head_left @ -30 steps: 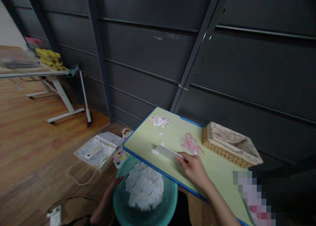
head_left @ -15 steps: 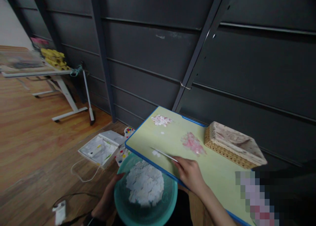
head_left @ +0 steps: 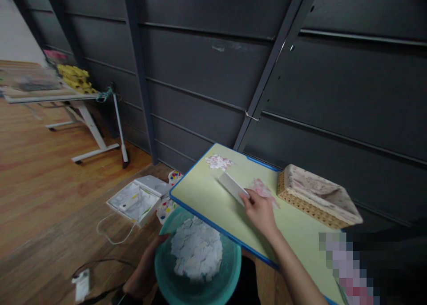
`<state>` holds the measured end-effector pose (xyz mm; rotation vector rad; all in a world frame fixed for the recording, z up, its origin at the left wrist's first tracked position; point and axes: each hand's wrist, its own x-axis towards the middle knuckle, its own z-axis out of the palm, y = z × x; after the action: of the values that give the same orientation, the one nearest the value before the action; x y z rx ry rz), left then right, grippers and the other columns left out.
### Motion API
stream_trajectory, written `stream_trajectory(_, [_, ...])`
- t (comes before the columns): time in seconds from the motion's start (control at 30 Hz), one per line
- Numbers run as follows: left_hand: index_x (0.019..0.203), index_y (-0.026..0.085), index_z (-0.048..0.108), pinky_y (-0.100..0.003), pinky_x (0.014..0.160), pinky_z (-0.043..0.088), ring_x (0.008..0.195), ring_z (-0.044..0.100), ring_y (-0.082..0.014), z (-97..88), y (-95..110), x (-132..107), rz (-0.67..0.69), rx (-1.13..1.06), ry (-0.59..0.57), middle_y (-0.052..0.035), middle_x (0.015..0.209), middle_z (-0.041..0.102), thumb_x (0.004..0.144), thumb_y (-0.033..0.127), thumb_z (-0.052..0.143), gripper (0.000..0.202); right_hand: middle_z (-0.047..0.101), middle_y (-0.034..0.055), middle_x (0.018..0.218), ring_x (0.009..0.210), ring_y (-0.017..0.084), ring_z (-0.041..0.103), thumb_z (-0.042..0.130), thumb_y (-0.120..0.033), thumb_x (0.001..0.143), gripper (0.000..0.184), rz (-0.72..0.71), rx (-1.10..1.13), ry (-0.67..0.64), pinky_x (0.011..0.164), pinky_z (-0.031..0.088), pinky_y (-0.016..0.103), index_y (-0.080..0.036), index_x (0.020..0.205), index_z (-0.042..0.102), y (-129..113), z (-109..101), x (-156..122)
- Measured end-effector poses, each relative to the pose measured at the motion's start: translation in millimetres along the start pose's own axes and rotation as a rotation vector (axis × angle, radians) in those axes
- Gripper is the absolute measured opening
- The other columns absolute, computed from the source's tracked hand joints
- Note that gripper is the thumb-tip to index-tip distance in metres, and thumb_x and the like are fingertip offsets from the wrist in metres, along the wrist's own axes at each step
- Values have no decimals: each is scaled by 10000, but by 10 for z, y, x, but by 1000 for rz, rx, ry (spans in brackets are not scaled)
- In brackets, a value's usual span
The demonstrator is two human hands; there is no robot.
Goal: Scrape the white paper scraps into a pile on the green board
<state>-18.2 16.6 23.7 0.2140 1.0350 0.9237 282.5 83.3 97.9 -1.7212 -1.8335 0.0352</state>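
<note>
My right hand [head_left: 262, 211] pinches a flat white card [head_left: 232, 187] by one end, tilted just over the light green tabletop [head_left: 196, 187]. Beyond the card lies a pile of small white pieces [head_left: 218, 162]. Some pinkish pieces [head_left: 262, 188] are scattered beside my right hand, partly hidden by it. Below the table's front edge is a teal basin [head_left: 236, 269], with a heap of white flakes [head_left: 196, 249] inside. At the basin's left rim, my left hand [head_left: 147, 262] is closed on it, its fingers partly out of sight.
A woven basket [head_left: 310, 209] with a cloth lining stands at the table's right back. On the floor at left are an open white box [head_left: 133, 202] and a white device with a cord [head_left: 82, 285]. A dark panelled wall [head_left: 200, 74] rises behind.
My right hand has moved the card away from the front edge, further onto the table, and turned its face into view. The white pieces near that edge no longer show there.
</note>
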Motion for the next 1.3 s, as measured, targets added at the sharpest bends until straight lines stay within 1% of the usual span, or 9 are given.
stream_trajectory(0.13, [879, 123, 674, -287, 531, 511, 536, 664, -184, 18, 16, -6, -13, 6, 52, -40, 666, 751, 759, 288, 674, 204, 692, 73, 657, 576, 197, 619, 407, -286, 893, 325, -22, -230, -45, 535, 353, 263, -169, 973, 699, 41, 59, 223])
stream_trajectory(0.23, [877, 120, 678, -292, 544, 511, 629, 695, -215, 0, 8, 8, -3, 13, 60, -57, 700, 759, 745, 298, 686, 222, 694, 75, 658, 583, 195, 622, 395, -265, 897, 317, -60, -270, -131, 543, 346, 260, -173, 949, 694, 17, 31, 204])
stream_trajectory(0.47, [791, 144, 681, -292, 542, 482, 556, 647, -191, -33, -19, 32, 41, 0, 19, -4, 581, 703, 716, 282, 705, 160, 694, 44, 700, 578, 141, 609, 380, -302, 927, 336, -178, 53, -357, 583, 373, 232, -177, 916, 692, -125, -254, -229])
stream_trajectory(0.6, [743, 153, 680, -293, 578, 494, 547, 635, -175, -63, -51, 45, 33, 11, -1, 2, 584, 701, 700, 309, 726, 169, 674, 17, 667, 592, 133, 594, 426, -326, 921, 307, -150, 129, -437, 610, 379, 227, -192, 876, 698, -255, -411, -414])
stream_trajectory(0.7, [731, 159, 679, -268, 547, 482, 524, 625, -156, -82, -68, 60, 60, 1, -9, 14, 566, 693, 701, 293, 733, 148, 660, 3, 630, 562, 124, 569, 480, -346, 892, 279, -93, 190, -447, 576, 379, 221, -192, 834, 706, -273, -465, -403])
stream_trajectory(0.83, [789, 152, 687, -276, 564, 510, 543, 652, -170, -48, -58, 56, 44, -11, 21, 5, 592, 714, 708, 272, 729, 150, 691, 15, 700, 583, 137, 587, 491, -387, 873, 296, 4, 232, -302, 546, 399, 221, -186, 921, 703, -131, -408, -142])
stream_trajectory(0.97, [921, 119, 670, -320, 649, 550, 711, 714, -232, 26, -42, 18, 48, 22, 76, -63, 773, 773, 747, 254, 693, 221, 725, 68, 851, 749, 199, 652, 484, -343, 865, 310, 86, -38, -51, 682, 433, 263, -180, 1043, 679, 36, -235, 320])
stream_trajectory(1.13, [996, 65, 648, -303, 548, 544, 621, 711, -235, 136, -10, -59, -15, 16, 128, -82, 651, 758, 804, 243, 623, 263, 728, 85, 930, 840, 215, 656, 440, -278, 885, 340, 132, -336, -108, 713, 408, 261, -215, 1154, 639, 63, -3, 771])
stream_trajectory(1.3, [1129, 20, 591, -287, 560, 547, 577, 705, -219, 189, 36, -101, 3, 11, 197, -87, 639, 759, 825, 186, 576, 346, 726, 96, 934, 840, 212, 656, 440, -280, 890, 334, 128, -442, -207, 689, 386, 254, -229, 1155, 635, 50, 98, 848])
